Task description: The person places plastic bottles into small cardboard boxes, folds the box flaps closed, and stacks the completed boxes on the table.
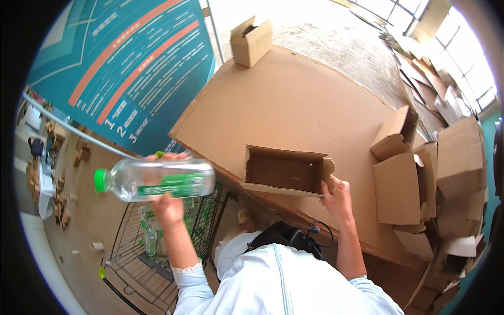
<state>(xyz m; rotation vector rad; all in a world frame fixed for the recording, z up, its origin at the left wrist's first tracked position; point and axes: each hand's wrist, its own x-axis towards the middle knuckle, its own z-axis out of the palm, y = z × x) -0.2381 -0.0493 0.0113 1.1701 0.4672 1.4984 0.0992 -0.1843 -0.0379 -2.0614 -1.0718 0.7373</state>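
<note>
My left hand (167, 202) grips a clear plastic water bottle (157, 179) with a green cap and green label, held sideways above a wire cart. My right hand (337, 198) holds the right end flap of an open, empty cardboard box (286, 170). The box lies near the front edge of a cardboard-covered table (294, 100). The bottle is to the left of the box and apart from it.
The wire cart (157, 247) below the bottle holds more water bottles. One small open box (251, 41) stands at the table's far end. Several open and flattened boxes (415, 178) pile up on the right. A large teal banner (126, 63) stands on the left.
</note>
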